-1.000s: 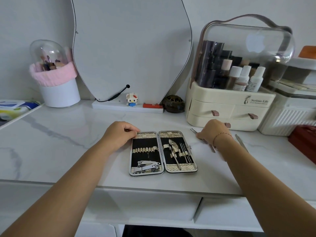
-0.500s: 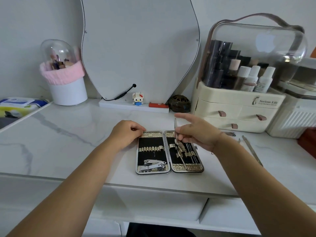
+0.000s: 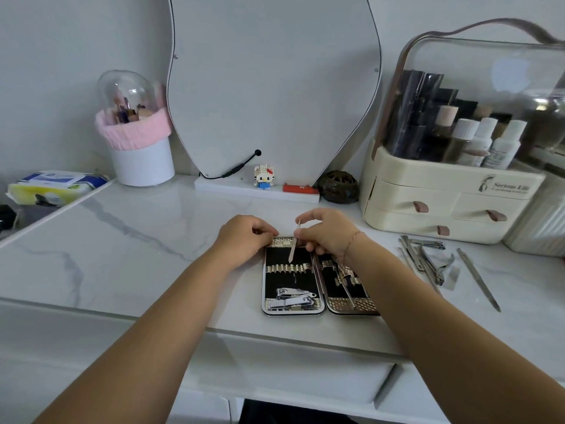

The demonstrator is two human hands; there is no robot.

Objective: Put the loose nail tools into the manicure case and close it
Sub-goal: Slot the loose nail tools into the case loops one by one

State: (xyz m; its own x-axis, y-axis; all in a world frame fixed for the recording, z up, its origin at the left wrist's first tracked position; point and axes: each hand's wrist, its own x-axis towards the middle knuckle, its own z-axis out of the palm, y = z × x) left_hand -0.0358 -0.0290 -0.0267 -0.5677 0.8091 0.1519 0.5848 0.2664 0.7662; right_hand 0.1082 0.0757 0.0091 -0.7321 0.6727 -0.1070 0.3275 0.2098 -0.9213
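At the centre of the marble tabletop (image 3: 122, 255): manicure case (image 3: 276, 280), open flat, 2 halves. Right hand (image 3: 328, 234) pinches 1 slim tool (image 3: 294, 244), tip over the left half. Left hand (image 3: 244, 237), fingers curled, at the case's 11 o'clock corner; whether it grips the rim cannot be told. Loose tools (image 3: 425, 258) at its 3 o'clock.

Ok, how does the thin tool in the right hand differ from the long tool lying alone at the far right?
The right hand pinches the thin tool, while the long tool lies untouched. The thin tool is tilted steeply, tip down over the open manicure case; the long tool lies flat on the counter. The thin tool looks shorter than the long tool. Both are slim and straight.
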